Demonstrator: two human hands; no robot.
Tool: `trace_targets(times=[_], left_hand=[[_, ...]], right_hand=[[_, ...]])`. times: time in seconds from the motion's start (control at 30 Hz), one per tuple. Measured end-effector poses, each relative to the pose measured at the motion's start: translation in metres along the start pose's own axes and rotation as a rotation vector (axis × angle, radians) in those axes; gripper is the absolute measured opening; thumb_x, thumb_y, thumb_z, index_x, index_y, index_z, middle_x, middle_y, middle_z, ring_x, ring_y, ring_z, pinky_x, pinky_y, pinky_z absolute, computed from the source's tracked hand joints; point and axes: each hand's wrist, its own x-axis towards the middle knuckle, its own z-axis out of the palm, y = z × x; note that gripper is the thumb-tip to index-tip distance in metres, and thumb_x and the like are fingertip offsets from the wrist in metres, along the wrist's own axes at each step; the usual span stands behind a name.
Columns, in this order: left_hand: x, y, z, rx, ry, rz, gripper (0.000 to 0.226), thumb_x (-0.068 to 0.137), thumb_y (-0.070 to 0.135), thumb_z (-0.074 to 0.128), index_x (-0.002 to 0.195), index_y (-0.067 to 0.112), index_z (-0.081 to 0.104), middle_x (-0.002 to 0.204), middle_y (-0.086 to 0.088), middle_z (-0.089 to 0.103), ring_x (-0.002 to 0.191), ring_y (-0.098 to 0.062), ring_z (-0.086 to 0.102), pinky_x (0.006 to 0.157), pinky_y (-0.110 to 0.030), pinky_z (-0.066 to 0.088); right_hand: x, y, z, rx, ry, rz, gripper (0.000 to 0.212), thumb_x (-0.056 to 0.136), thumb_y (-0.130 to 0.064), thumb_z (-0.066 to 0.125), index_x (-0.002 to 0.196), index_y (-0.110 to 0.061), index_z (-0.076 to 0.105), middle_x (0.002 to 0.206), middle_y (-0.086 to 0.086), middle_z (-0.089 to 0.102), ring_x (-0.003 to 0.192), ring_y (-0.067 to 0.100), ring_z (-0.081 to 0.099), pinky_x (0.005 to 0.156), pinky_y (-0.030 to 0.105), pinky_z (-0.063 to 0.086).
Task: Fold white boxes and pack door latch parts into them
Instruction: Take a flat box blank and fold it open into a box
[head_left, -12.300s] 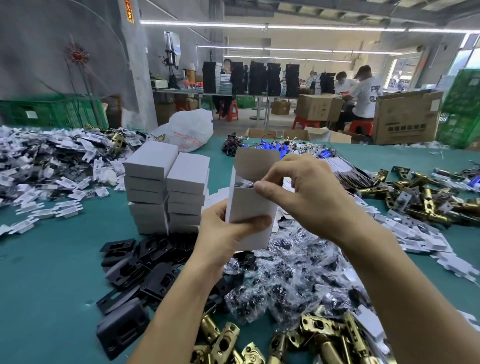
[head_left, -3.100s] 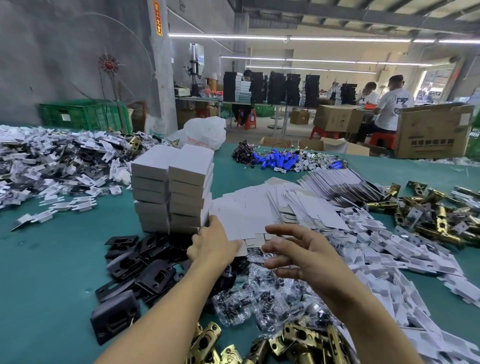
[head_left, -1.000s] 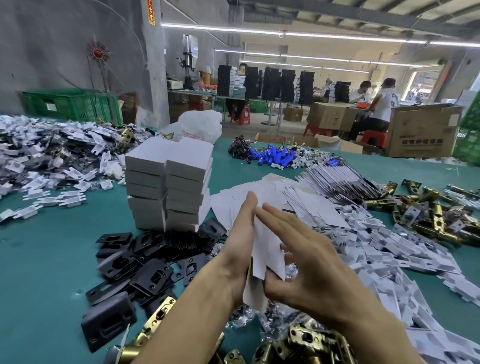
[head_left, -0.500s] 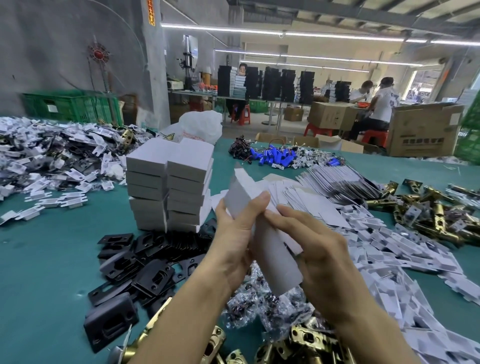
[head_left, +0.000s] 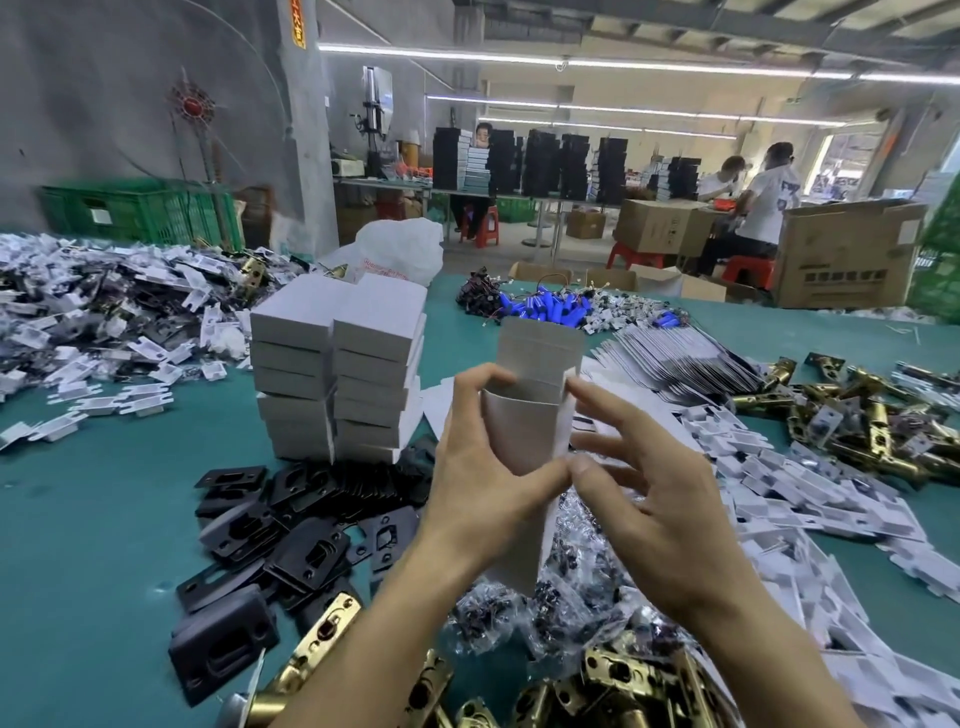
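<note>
I hold a half-formed white box (head_left: 524, 431) upright in front of me, its top flap standing open. My left hand (head_left: 478, 483) grips its left side, fingers curled over the rim. My right hand (head_left: 644, 499) pinches the box's right edge with thumb and forefinger, the other fingers spread. Two stacks of closed white boxes (head_left: 337, 369) stand to the left. Flat box blanks (head_left: 675, 358) fan out behind. Black latch plates (head_left: 291, 525), small bags of screws (head_left: 561, 608) and brass latch bolts (head_left: 613, 686) lie below my hands.
White plastic inserts (head_left: 810, 493) spread on the right, with more brass latches (head_left: 872, 415) beyond. A heap of mixed parts (head_left: 104, 312) covers the left of the green table (head_left: 93, 545). Blue parts (head_left: 545, 306) and a white bag (head_left: 395, 249) lie far back. People work at distant tables.
The flat blank pressed between my palms a second ago has been opened into an upright tube with its flap up. My right hand has shifted from its face to its right edge.
</note>
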Motion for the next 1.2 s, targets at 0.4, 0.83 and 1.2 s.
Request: trace_targets(times=[0.4,0.83,1.2], left_hand=[[-0.006,0.005,0.003,0.258,-0.012,0.228,0.064,0.066,0.050,0.074,0.114,0.044,0.033,0.104,0.006,0.057,0.076,-0.016,0.062,0.057,-0.042,0.054],[-0.007,0.005,0.003,0.358,-0.084,0.285,0.081,0.066,0.038,0.071,0.120,0.045,0.012,0.099,0.009,0.055,0.067,-0.017,0.061,0.054,-0.039,0.053],[-0.007,0.003,0.002,0.423,-0.053,0.252,0.093,0.061,0.053,0.067,0.139,0.048,0.018,0.115,0.015,0.057,0.083,-0.016,0.064,0.064,-0.037,0.057]], right_hand=[[0.001,-0.005,0.007,0.023,0.068,-0.006,0.012,0.087,-0.028,0.063,0.094,-0.034,0.071,0.089,-0.014,0.066,0.088,0.011,0.068,0.074,0.030,0.057],[0.002,-0.019,0.002,0.403,0.249,0.038,0.010,0.090,-0.034,0.070,0.088,-0.024,0.072,0.093,0.001,0.075,0.089,0.014,0.071,0.075,0.021,0.056],[0.002,-0.023,0.003,0.270,0.205,0.116,0.024,0.082,-0.019,0.072,0.101,-0.034,0.071,0.095,-0.014,0.076,0.092,0.006,0.072,0.075,0.020,0.058]])
